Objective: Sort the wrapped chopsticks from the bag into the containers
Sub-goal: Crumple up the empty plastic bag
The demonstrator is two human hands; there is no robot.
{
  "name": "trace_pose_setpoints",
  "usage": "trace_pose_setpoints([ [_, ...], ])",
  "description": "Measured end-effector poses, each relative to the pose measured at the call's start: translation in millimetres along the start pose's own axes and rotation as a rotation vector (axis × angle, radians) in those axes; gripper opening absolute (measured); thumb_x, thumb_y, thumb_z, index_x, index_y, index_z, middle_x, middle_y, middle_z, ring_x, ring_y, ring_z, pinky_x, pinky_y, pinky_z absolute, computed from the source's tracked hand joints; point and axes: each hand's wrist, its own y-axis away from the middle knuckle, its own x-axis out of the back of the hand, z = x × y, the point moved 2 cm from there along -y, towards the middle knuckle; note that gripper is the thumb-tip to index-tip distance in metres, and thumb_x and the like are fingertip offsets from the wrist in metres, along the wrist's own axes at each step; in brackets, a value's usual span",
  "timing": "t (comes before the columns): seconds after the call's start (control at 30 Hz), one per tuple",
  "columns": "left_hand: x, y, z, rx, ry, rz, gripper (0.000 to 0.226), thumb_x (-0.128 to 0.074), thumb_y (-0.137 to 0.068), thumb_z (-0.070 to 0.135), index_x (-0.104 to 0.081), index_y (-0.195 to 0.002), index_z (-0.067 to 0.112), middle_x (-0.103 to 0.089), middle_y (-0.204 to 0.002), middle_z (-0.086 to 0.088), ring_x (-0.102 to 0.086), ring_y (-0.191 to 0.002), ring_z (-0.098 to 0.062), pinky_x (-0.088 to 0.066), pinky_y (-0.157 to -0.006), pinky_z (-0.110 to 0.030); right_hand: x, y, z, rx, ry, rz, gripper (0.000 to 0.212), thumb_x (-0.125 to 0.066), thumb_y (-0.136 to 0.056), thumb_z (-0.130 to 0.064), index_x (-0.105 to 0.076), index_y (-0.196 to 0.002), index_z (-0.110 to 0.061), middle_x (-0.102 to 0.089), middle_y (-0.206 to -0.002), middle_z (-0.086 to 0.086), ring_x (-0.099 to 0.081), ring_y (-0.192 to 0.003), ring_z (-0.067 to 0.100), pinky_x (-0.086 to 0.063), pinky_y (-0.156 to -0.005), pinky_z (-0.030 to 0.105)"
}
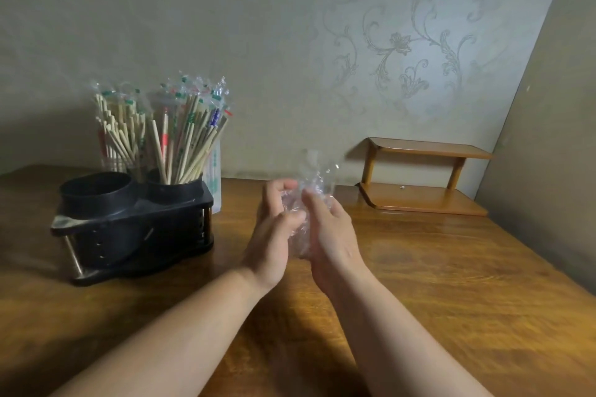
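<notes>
1. The clear plastic bag [317, 177] is scrunched up between both hands, held above the middle of the table [451, 284]. A crinkled bit of it sticks up past the fingertips.
2. The left hand [272, 235] has its fingers and thumb curled into the plastic from one side, and the right hand [329, 235] curls in from the other. So both are grasping the bag, palms facing each other.
3. The wrapped chopsticks [183, 138] are off to the left, standing upright and fanned out in the right cup [175, 192] of a black holder [135, 232].
4. The holder's left cup [96, 193] sits beside it at the front. I can't tell what's in it, it's just dark inside.
5. Behind that cup, a second bunch of chopsticks [119, 126] stands in what looks like a clear container [113, 164].
6. A white packet [215, 177] leans just behind the holder's right end.
7. A small wooden shelf [425, 177] sits on the table in the far right corner, well apart from the hands.
8. Behind everything is a floral-patterned wall [396, 48].
</notes>
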Motion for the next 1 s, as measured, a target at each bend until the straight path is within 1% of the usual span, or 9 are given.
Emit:
trace_pose_setpoints([
  [0.13,-6,3,1,0.035,-0.026,-0.103,0.063,-0.046,-0.079,0.052,-0.029,-0.14,0.048,-0.03,-0.151,0.022,-0.025,-0.135,0.018,-0.027,-0.104,-0.005,7,-5,-12,0.108,-0.101,0.209,0.017,-0.057,-0.084,-0.028,-0.047,-0.078,-0.015,-0.037,-0.07,0.008,-0.035,-0.062,0.022,-0.03,-0.053,0.036],
  [0.27,-15,6,3,0.162,-0.163,-0.201,0.057,-0.047,-0.088,0.051,-0.025,-0.14,0.059,-0.044,-0.144,0.02,-0.043,-0.129,0.009,-0.037,-0.113,-0.027,15,-2,-16,0.131,0.096,0.211,0.014,-0.053,-0.088,-0.027,-0.052,-0.079,-0.016,-0.043,-0.07,0.008,-0.041,-0.065,0.022,-0.035,-0.057,0.034],
  [0.33,-13,5,9,0.122,-0.304,-0.085,0.05,-0.049,-0.098,0.03,-0.033,-0.144,0.045,-0.055,-0.121,0.023,-0.055,-0.101,0.011,-0.046,-0.084,-0.006,12,2,-16,0.156,0.122,0.141,0.017,-0.049,-0.095,-0.024,-0.058,-0.084,-0.014,-0.056,-0.071,0.006,-0.054,-0.067,0.022,-0.043,-0.06,0.034],
  [0.4,-8,1,13,0.141,-0.3,0.074,0.047,-0.051,-0.099,0.014,-0.045,-0.139,0.036,-0.059,-0.11,0.017,-0.058,-0.087,0.008,-0.044,-0.067,-0.003,1,8,-17,0.175,0.177,0.067,0.017,-0.048,-0.099,-0.034,-0.062,-0.098,-0.024,-0.068,-0.088,-0.002,-0.066,-0.088,0.016,-0.052,-0.077,0.036],
  [0.5,6,-6,8,0.204,-0.178,0.242,0.024,-0.055,-0.097,0.016,-0.067,-0.112,0.03,-0.06,-0.09,0.004,-0.06,-0.078,-0.006,-0.041,-0.069,-0.019,-9,10,-15,0.178,0.595,0.066,0.047,-0.047,-0.093,-0.06,-0.049,-0.124,-0.024,-0.05,-0.132,0.0,-0.049,-0.122,0.023,-0.042,-0.104,0.044],
  [0.57,16,-5,14,0.161,-0.442,0.266,0.035,-0.056,-0.096,0.013,-0.061,-0.129,0.024,-0.061,-0.096,0.005,-0.057,-0.086,-0.01,-0.039,-0.075,-0.021,-7,12,-20,0.197,0.809,0.113,0.066,-0.052,-0.087,-0.067,-0.037,-0.137,-0.027,-0.039,-0.141,0.001,-0.045,-0.123,0.022,-0.04,-0.104,0.041],
  [0.73,20,4,14,0.055,-0.641,0.176,0.042,-0.053,-0.096,0.008,-0.054,-0.133,0.027,-0.063,-0.106,0.003,-0.059,-0.095,-0.012,-0.04,-0.07,-0.011,0,7,-13,0.023,0.282,-0.064,0.056,-0.075,-0.079,-0.053,-0.058,-0.119,-0.018,-0.066,-0.113,0.017,-0.072,-0.092,0.024,-0.062,-0.068,0.037],
  [0.87,21,0,11,-0.019,-0.647,0.111,0.047,-0.057,-0.092,0.002,-0.055,-0.133,0.025,-0.065,-0.117,0.001,-0.062,-0.098,-0.015,-0.052,-0.079,-0.022,2,2,-10,0.079,0.191,0.064,0.029,-0.078,-0.084,-0.024,-0.067,-0.101,-0.003,-0.071,-0.094,0.024,-0.074,-0.078,0.03,-0.06,-0.064,0.039],
  [1.0,18,0,12,0.04,-0.73,-0.062,0.052,-0.049,-0.097,0.005,-0.044,-0.144,0.026,-0.051,-0.142,0.0,-0.051,-0.126,-0.018,-0.037,-0.094,-0.018,4,3,-8,0.079,0.258,0.174,0.004,-0.073,-0.085,-0.011,-0.071,-0.085,-0.008,-0.074,-0.071,0.007,-0.073,-0.063,0.022,-0.062,-0.064,0.043],
])
